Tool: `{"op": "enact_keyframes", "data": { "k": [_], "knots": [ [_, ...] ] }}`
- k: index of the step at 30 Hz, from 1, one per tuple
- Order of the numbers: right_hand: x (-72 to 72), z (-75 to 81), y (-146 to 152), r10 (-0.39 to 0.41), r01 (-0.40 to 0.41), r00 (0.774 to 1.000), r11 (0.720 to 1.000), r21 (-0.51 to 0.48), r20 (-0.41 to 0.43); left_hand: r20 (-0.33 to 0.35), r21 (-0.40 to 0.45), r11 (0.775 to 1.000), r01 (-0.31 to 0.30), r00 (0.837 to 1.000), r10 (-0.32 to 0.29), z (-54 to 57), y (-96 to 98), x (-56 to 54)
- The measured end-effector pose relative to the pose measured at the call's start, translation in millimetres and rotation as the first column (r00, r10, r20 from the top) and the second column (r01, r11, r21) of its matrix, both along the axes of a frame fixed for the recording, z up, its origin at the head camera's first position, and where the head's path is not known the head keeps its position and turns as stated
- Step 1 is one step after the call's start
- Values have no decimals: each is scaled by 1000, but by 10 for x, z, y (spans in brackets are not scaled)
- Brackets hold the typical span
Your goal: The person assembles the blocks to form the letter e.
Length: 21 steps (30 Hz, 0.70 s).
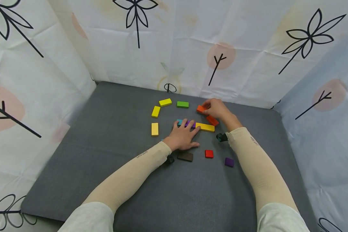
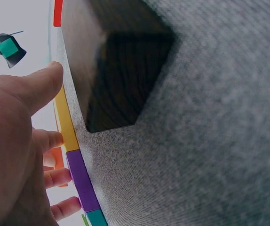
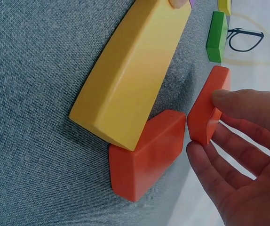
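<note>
My right hand (image 1: 218,109) pinches an orange-red block (image 3: 208,106) between thumb and fingertips, tilted at the far side of the grey table. A second orange-red block (image 3: 149,153) lies just below it, one end against the long yellow block (image 1: 207,128). That yellow block forms a row with a purple block (image 2: 83,181) and a teal block (image 1: 179,122). With fingers spread, my left hand (image 1: 182,137) lies over this row, fingertips touching the yellow and purple blocks. Close under the left wrist is a dark brown block (image 1: 185,157).
Beyond the row lie a green block (image 1: 182,104) and a yellow block (image 1: 165,102). Two more yellowish blocks (image 1: 155,111) curve down the left side. Nearer me are a red block (image 1: 209,154) and a dark purple block (image 1: 229,162). Patterned white cloth (image 1: 185,71) surrounds the table.
</note>
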State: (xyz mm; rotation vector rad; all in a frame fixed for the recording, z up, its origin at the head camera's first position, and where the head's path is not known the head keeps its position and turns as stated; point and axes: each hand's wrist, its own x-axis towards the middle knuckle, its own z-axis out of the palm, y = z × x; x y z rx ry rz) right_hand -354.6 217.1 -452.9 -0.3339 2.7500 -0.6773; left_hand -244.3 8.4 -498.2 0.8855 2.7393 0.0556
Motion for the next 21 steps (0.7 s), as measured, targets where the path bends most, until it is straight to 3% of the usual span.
{"op": "enact_keyframes", "data": {
  "k": [9, 21],
  "knots": [
    [-25, -44, -19, 25, -25, 999, 999, 27, -25, -21, 3, 1000, 8, 1000, -7, 9, -21, 21],
    [-49, -103, -24, 24, -24, 1000, 999, 23, 6, -21, -9, 1000, 5, 1000, -6, 24, -15, 20]
  ]
}}
